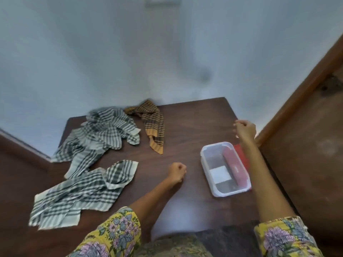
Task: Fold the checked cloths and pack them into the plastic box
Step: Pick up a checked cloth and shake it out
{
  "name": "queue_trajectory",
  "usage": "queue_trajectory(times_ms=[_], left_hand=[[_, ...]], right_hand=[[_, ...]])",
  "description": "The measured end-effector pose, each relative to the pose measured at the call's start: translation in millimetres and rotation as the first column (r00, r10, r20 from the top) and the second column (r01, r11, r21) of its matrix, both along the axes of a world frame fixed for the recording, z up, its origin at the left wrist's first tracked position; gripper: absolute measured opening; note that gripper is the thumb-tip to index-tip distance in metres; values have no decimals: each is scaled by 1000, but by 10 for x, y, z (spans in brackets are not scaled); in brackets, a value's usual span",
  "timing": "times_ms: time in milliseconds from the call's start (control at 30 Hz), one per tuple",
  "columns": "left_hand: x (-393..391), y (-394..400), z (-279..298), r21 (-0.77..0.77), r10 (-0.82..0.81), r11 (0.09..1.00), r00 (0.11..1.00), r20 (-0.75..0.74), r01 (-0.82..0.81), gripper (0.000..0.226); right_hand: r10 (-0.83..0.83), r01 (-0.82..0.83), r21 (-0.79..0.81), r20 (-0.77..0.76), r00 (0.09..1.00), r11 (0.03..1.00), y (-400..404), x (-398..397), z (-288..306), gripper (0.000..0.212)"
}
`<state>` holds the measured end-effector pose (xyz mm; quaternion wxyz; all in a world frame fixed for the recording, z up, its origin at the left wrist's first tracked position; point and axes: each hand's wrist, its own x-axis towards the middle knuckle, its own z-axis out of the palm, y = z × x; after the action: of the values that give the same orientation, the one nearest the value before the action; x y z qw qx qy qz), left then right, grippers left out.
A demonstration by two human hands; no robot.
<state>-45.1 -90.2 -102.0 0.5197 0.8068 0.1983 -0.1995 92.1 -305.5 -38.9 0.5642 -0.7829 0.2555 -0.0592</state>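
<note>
We see three crumpled checked cloths on the dark desk: two green-and-white, one at the far left and one nearer us, and one orange-and-brown cloth behind. One clear plastic box sits at the right, something red inside. Our left hand is fisted, holding nothing; our right hand hovers curled, empty, beyond the box.
</note>
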Motion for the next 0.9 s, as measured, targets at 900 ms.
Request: queue_trajectory(times_ms=[900], left_hand=[[-286,2672,605,676,-29,687,919,393,-267,15]], right_hand=[[974,-801,-556,104,200,224,3045,-466,181,19]])
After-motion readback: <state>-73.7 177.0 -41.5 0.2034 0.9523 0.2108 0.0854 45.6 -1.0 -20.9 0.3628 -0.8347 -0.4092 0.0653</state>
